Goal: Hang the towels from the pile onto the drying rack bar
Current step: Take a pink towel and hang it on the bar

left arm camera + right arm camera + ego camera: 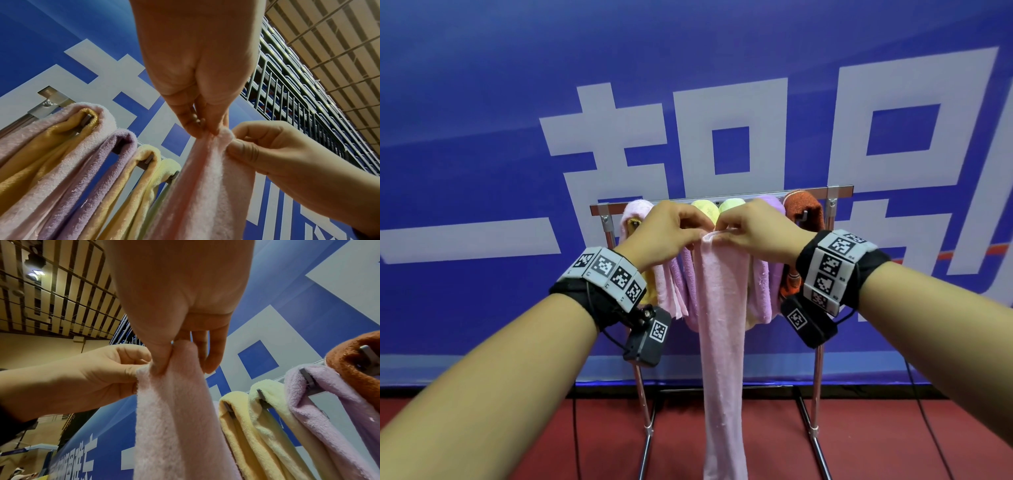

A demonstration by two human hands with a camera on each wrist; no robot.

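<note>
A long pale pink towel (pixel 722 325) hangs straight down in front of the drying rack bar (pixel 722 200). My left hand (pixel 671 229) and right hand (pixel 750 229) pinch its top edge side by side, just in front of and slightly below the bar. In the left wrist view my left hand (pixel 197 123) pinches the pink towel (pixel 203 186) beside my right hand (pixel 257 146). The right wrist view shows my right hand (pixel 180 353) pinching the pink towel (pixel 174 418), with my left hand (pixel 115 369) gripping its edge. The pile is not in view.
Several towels hang on the rack's hooks: pink over gold (pixel 72 129), purple (pixel 115 154), two yellow (pixel 246 410), lilac (pixel 318 394) and rust orange (pixel 803 212). A blue banner wall (pixel 482 137) stands behind. The rack's metal legs (pixel 645 428) stand on a red floor.
</note>
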